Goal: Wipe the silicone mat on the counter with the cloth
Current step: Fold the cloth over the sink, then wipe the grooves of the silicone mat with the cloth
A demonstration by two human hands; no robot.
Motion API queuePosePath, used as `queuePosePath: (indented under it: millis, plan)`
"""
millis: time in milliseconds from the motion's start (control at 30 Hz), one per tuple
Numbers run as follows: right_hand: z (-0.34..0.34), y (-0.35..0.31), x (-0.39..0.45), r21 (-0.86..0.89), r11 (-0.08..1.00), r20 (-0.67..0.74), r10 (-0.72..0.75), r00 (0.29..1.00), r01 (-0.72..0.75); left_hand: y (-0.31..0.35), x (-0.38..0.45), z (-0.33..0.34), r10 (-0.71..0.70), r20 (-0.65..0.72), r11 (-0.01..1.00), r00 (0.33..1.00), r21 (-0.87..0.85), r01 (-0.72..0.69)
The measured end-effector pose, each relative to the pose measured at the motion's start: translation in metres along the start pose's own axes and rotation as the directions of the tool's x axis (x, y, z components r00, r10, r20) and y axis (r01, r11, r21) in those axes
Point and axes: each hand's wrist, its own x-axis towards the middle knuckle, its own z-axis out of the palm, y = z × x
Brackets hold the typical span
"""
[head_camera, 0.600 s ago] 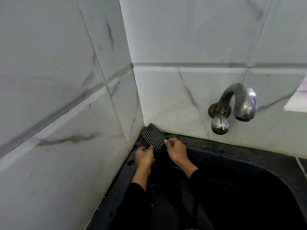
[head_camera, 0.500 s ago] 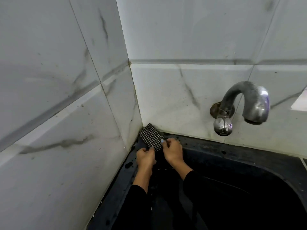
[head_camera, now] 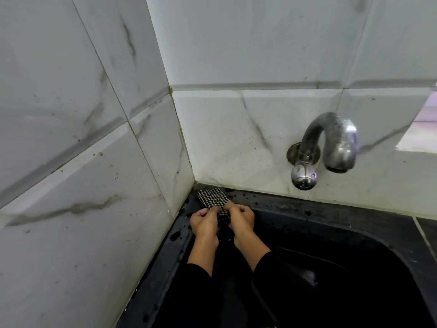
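- Checked black-and-white cloth [head_camera: 214, 200] lies bunched at the far left corner of the black sink [head_camera: 354, 233], on the rim where the two tiled walls [head_camera: 82, 162] meet; its near end hangs between the person's two hands.
- Left hand [head_camera: 203, 223] and right hand [head_camera: 241, 220] sit close together over the near edge of the cloth, fingers [head_camera: 233, 208] curled in and pinching the fabric from either side.
- Silicone mat is not in view, and neither is any tabletop, so the wiping itself has not yet begun; the step in hand looks like gathering or wringing the cloth at the sink.
- To do this well, I judge both hands should take a fuller hold than the edge alone, so the far part on the rim comes along in one lift instead of dragging over the speckled grime there.
- Wringing, if needed, belongs over the basin, hands twisting opposite ways, well left of the metal tap [head_camera: 331, 143].
- Folding the cloth into a flat pad before leaving the sink would give an even face for the mat.
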Motion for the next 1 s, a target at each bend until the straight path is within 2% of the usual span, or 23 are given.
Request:
queuePosePath:
  millis: [67,133,200,300,500,667,833,933,1000]
  plan:
    - [-0.020,-0.006,-0.017,0.131,0.986,0.155,0.086,0.984,-0.106,0.000,-0.028,-0.005,0.004,0.031,0.999,1.000,-0.049,-0.002]
    - [-0.044,-0.008,-0.036,0.207,0.945,0.337,0.174,0.925,-0.254,-0.007,-0.060,-0.011,0.003,0.054,0.995,0.999,-0.096,0.002]
    - [-0.072,-0.007,-0.058,0.247,0.901,0.460,0.214,0.862,-0.356,-0.020,-0.100,-0.017,0.005,0.079,0.993,0.997,-0.114,0.004]
    - [-0.119,-0.002,-0.092,0.318,0.872,0.501,0.178,0.847,-0.372,-0.049,-0.154,-0.021,0.026,0.143,0.995,0.989,-0.103,-0.011]
    - [-0.221,-0.011,-0.152,0.437,0.859,0.394,0.085,0.915,-0.268,-0.097,-0.258,-0.009,0.112,0.252,0.992,0.961,0.027,-0.123]
    - [-0.313,-0.022,-0.191,0.523,0.839,0.269,0.003,0.963,-0.149,-0.130,-0.346,0.008,0.183,0.414,0.972,0.892,0.058,-0.227]
    - [-0.419,-0.009,-0.224,0.580,0.814,0.129,-0.044,0.991,-0.040,-0.185,-0.431,0.021,0.187,0.574,0.946,0.797,0.114,-0.305]
    - [-0.485,0.003,-0.248,0.631,0.775,0.073,-0.103,0.992,0.034,-0.223,-0.478,0.024,0.166,0.695,0.918,0.700,0.151,-0.368]
    - [-0.526,0.012,-0.262,0.611,0.786,0.002,-0.117,0.993,0.092,-0.248,-0.500,0.023,0.144,0.758,0.897,0.637,0.171,-0.406]
